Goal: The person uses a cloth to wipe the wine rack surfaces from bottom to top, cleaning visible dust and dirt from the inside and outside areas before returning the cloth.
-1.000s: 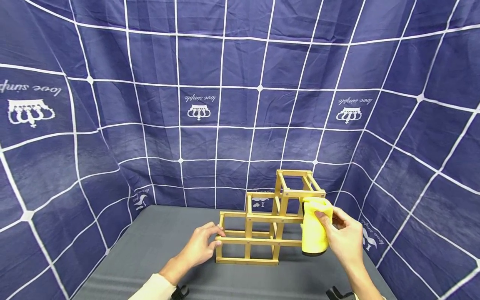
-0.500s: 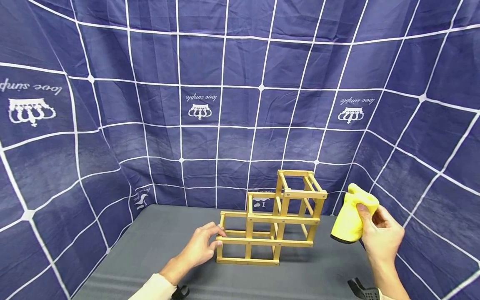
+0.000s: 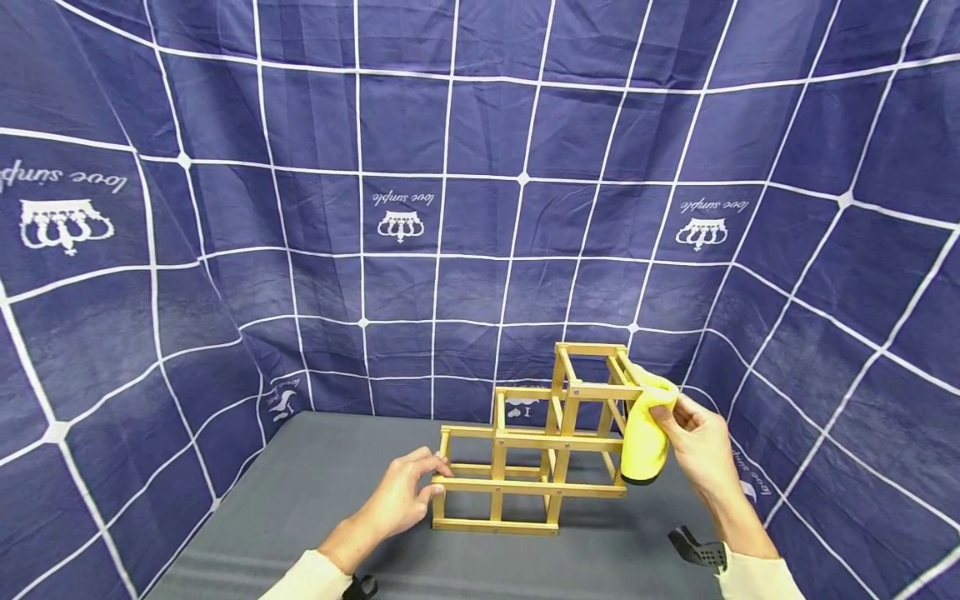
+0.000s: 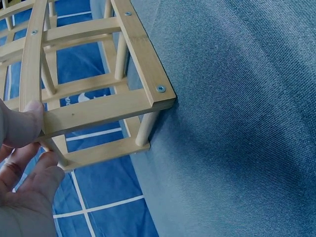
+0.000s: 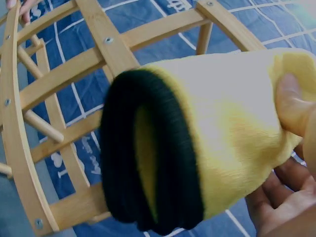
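A stepped wooden rack (image 3: 525, 486) of slats and dowels stands on the table. My left hand (image 3: 405, 492) holds its low left end; the left wrist view has the thumb on the front of the corner slat (image 4: 98, 111) and the fingers behind it. On the right, my right hand (image 3: 705, 446) pinches a folded yellow cloth (image 3: 645, 442) with black edging. The cloth lies against the tall right end of the rack, covering its upper right corner. In the right wrist view the black edge (image 5: 153, 148) hangs over the slats, and part of the fingers is hidden behind the cloth.
The grey table (image 3: 315, 467) spreads to the left and in front of the rack. A blue curtain (image 3: 480, 208) with white grid lines encloses the back and sides. Dark straps (image 3: 697, 550) sit at the wrists.
The right hand moved the cloth off the rack to the right, then back left against its upper right end. The left hand and the rack have stayed put.
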{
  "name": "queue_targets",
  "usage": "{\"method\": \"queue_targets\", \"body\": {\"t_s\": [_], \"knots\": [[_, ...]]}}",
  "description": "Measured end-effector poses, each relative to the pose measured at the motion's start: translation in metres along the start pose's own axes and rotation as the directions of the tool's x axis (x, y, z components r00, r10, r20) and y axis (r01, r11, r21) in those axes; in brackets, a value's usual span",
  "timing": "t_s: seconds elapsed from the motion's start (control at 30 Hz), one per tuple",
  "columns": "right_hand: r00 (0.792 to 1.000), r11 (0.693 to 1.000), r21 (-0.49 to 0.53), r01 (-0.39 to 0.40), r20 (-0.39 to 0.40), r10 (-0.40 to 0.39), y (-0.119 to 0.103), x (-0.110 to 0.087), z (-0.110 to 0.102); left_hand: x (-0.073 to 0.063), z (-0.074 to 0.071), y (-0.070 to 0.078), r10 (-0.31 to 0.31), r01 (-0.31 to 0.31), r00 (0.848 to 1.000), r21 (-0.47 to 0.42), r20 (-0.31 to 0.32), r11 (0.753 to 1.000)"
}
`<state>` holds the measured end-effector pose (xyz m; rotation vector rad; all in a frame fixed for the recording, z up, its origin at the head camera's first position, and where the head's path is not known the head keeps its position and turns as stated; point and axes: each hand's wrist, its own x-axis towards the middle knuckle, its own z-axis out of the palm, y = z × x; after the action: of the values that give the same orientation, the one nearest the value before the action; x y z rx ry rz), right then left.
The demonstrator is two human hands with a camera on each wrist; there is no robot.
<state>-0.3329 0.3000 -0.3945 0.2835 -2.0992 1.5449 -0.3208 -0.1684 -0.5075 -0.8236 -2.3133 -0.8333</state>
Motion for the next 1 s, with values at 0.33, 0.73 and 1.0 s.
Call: {"method": "queue_targets", "body": {"t_s": [0.33,0.73,1.0], "knots": [[0.988,0.984,-0.154,0.091,0.135,-0.070,0.023,-0.007,0.006,0.000,0.002,-0.002,0.000,0.000,1.000,-0.001,-0.009,1.000],[0.993,0.988,-0.102,0.113,0.055,-0.108,0.013,-0.001,0.007,-0.003,0.002,-0.001,-0.006,0.006,1.000,0.003,0.002,1.000],[0.997,0.996,-0.043,0.082,0.015,-0.082,0.022,-0.002,-0.003,0.000,0.004,-0.003,0.009,-0.008,1.000,0.020,-0.020,1.000]]}}
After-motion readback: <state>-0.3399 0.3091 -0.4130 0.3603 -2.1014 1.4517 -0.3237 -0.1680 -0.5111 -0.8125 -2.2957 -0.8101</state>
